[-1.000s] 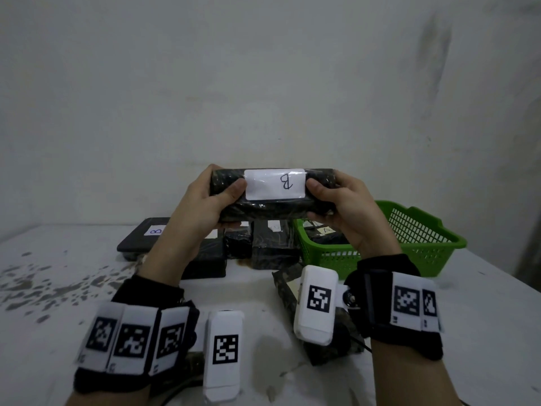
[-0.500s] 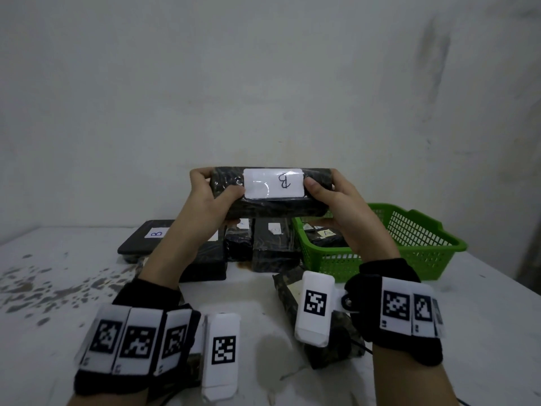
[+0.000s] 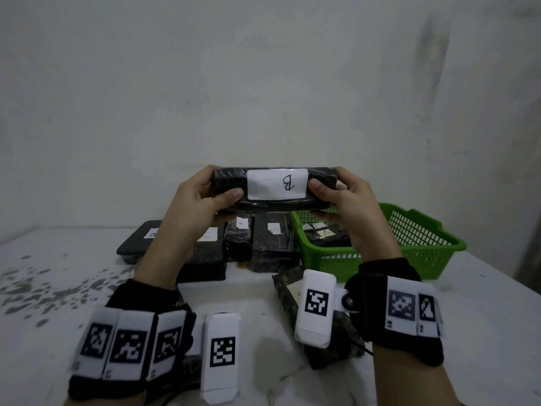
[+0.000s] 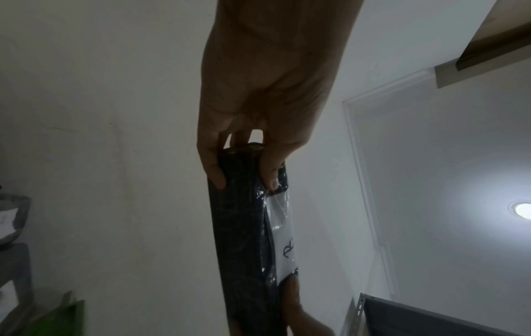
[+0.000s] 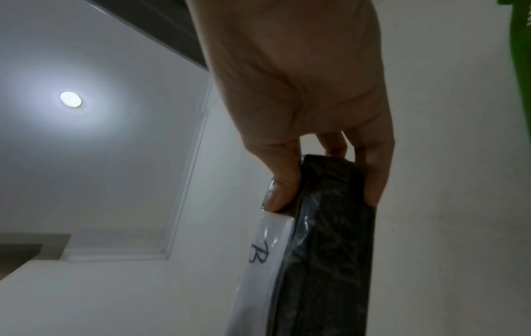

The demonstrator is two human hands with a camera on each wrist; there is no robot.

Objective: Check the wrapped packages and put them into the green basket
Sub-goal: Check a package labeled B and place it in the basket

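A long black plastic-wrapped package (image 3: 275,187) with a white paper label (image 3: 276,183) marked "B" is gripped at its ends by the left hand (image 3: 194,206) and right hand (image 3: 352,200), above the surface (image 3: 263,332).

The left hand (image 3: 196,206) hides part of the packages (image 3: 205,253) on the bench; their labels (image 3: 275,229) are too small to read.

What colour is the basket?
Green basket, best seen in the head view.
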